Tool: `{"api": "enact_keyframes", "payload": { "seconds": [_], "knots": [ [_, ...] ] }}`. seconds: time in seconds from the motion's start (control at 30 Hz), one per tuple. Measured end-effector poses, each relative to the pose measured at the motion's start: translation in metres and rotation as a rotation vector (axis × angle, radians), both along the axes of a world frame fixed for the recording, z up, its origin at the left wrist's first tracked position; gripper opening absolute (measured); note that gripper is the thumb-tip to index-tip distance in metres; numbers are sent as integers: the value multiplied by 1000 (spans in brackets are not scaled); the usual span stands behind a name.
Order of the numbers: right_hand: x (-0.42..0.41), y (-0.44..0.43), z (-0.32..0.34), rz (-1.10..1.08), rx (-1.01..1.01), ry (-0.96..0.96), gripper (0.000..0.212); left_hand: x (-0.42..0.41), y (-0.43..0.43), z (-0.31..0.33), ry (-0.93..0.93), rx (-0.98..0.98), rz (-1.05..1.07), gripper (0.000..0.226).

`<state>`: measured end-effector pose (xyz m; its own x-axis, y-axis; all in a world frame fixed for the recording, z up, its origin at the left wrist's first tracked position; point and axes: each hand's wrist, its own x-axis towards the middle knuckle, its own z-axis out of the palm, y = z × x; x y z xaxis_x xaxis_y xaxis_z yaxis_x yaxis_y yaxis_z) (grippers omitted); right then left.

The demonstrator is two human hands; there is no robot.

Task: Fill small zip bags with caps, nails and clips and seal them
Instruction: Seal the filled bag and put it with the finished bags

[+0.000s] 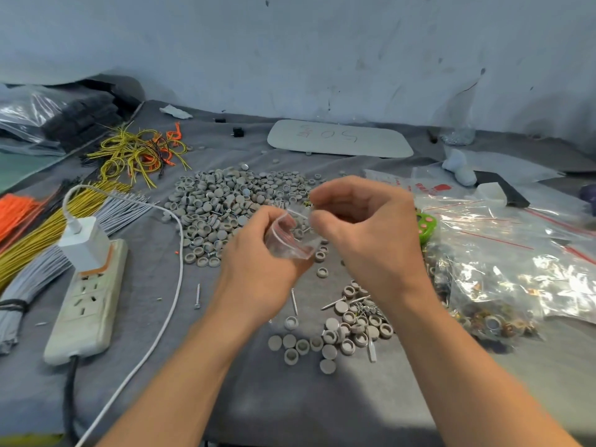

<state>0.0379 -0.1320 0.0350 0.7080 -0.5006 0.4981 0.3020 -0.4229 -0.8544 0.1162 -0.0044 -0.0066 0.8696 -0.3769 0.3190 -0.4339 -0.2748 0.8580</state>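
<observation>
Holding the small zip bag just above the grey cloth, the left hand is curling its fingers round the bag's body while the right hand is pinching its red-lined mouth between thumb and fingertips. I judge the flimsy mouth is risking collapsing or tilting, spilling pieces onto the heap of caps and nails nearer than the bag or the big cap pile behind it. Farther behind the bag a white board is showing upside-down handwriting, seemingly "50"; red print on the large plastic bags to the bag's right is looking too blurred to read.
</observation>
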Motion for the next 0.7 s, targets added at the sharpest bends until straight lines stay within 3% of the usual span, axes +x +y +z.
{"api": "enact_keyframes", "payload": {
  "seconds": [0.17,0.27,0.37,0.47,0.57,0.63,0.7],
  "knots": [
    [3,7,-5,12,-186,62,26,-4,-2,3,-15,62,-64,48],
    [1,-5,-4,-108,-62,-11,24,-2,-5,2,30,14,-39,44],
    [-3,-12,-5,-71,81,205,14,0,-5,2,84,-62,3,44],
    [-9,-9,-13,306,111,602,73,0,-6,6,232,-220,-4,36],
    [-7,11,-29,354,-328,822,104,0,-8,13,411,-475,-67,32],
    [1,26,-38,232,-460,740,87,0,-8,16,480,-561,-156,38],
    [11,31,-40,165,-342,620,53,1,-5,18,459,-548,-255,45]
  ]
}}
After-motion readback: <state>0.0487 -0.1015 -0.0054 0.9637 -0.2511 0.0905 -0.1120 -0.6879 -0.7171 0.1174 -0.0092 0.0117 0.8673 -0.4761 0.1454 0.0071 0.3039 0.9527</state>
